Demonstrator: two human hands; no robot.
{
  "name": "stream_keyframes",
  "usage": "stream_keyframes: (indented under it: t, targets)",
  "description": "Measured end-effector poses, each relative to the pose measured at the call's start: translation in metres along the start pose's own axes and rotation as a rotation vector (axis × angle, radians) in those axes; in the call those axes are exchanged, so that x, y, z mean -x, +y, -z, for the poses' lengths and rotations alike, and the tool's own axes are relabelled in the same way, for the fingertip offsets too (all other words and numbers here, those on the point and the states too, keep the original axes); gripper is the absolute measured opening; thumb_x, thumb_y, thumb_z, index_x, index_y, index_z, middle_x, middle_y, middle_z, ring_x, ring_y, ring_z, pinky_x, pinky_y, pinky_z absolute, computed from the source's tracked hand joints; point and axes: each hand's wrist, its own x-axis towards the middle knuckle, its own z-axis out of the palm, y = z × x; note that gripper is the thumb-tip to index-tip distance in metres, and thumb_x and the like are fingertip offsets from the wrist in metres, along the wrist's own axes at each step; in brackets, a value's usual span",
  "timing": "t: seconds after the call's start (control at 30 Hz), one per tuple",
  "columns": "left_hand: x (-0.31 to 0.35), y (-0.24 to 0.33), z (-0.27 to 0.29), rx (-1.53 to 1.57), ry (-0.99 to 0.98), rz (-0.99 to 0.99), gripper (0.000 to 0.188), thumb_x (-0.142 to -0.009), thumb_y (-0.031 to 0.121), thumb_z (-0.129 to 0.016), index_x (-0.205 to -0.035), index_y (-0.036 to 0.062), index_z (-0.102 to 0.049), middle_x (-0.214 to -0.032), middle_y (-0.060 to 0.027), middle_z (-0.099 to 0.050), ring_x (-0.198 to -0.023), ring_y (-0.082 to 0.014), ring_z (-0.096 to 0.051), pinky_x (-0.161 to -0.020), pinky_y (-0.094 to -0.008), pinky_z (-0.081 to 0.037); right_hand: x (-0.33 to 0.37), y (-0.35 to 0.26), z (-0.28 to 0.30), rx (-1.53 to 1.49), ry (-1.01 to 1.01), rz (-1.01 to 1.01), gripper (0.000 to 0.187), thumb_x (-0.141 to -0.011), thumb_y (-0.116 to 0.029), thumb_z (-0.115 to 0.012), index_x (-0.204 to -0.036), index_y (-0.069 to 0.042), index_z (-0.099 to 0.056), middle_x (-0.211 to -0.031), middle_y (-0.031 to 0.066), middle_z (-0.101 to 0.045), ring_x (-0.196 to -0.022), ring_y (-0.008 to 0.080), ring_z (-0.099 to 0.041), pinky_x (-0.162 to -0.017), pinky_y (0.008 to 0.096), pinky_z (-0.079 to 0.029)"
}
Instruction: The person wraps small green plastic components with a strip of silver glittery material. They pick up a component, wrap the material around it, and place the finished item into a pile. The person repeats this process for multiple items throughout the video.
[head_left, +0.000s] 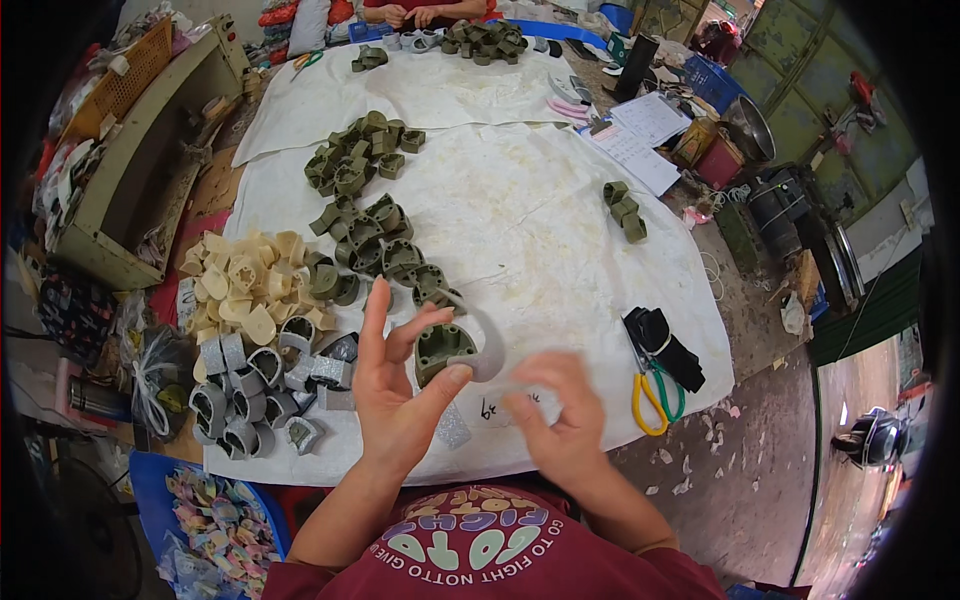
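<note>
Above the table's near edge, my left hand (392, 410) grips an olive-green block shoe heel (440, 352), its hollow, studded face toward me. A pale grey strip (490, 345) curves off the heel's right side, and my left thumb presses on it. To the right of the strip is my right hand (562, 410), blurred by motion; its thumb and finger look apart, with nothing seen between them. Grey glittery heels (245, 395) lie heaped to the left of my left hand. Beyond it, more olive-green heels (365, 235) trail away in a line.
Cream shaped pieces (250, 285) are piled at left. Scissors (652, 395) with yellow and green handles lie by black folded material (665, 345) at right. Papers (640, 140) sit on the far right. A blue bin (150, 500) of scraps stands lower left. Another person's hands (410, 15) show opposite.
</note>
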Motion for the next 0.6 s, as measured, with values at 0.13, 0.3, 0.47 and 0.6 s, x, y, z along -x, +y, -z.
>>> stream_keyframes:
  t: [0.13,0.3,0.47,0.6]
  targets:
    - [0.005,-0.010,-0.007,-0.095,-0.079,-0.098,0.095,-0.073,-0.001,-0.075,-0.149,0.0069,-0.019,-0.122,-0.0150,-0.061,-0.133,-0.0292,-0.038,-0.111,-0.0423,-0.025,0.015,0.002,-0.021,-1.259,-0.121,-0.775,0.032,-0.088,-0.022,-0.065,-0.114,-0.004,-0.061,-0.112,0.0066,-0.061,-0.106,0.0190,-0.056,-0.091,0.0357,-0.044]
    - [0.018,-0.012,-0.015,-0.103,-0.139,-0.087,0.096,-0.071,0.002,-0.079,-0.148,0.0054,-0.021,-0.123,-0.0156,-0.061,-0.133,-0.0292,-0.040,-0.109,-0.0427,-0.027,0.000,0.019,-0.013,-1.467,0.104,-0.631,0.018,-0.089,-0.017,-0.064,-0.102,-0.005,-0.066,-0.113,0.0048,-0.061,-0.106,0.0169,-0.056,-0.090,0.0345,-0.046]
    - [0.020,-0.015,-0.016,-0.234,-0.284,-0.089,0.091,-0.075,0.011,-0.078,-0.147,0.0039,-0.022,-0.127,-0.0177,-0.058,-0.135,-0.0297,-0.038,-0.112,-0.0441,-0.020,-0.002,0.024,-0.009,-1.501,0.062,-0.740,0.017,-0.089,-0.013,-0.064,-0.104,-0.004,-0.066,-0.110,0.0052,-0.063,-0.098,0.0157,-0.060,-0.084,0.0318,-0.049]
    - [0.013,-0.005,-0.014,-0.490,-0.408,-0.033,0.090,-0.078,0.020,-0.075,-0.147,0.0026,-0.021,-0.135,-0.0209,-0.050,-0.139,-0.0314,-0.030,-0.114,-0.0442,-0.013,0.002,0.030,-0.007,-1.515,0.083,-0.709,0.017,-0.088,-0.011,-0.065,-0.103,-0.003,-0.066,-0.104,0.0055,-0.065,-0.091,0.0153,-0.062,-0.079,0.0296,-0.051]
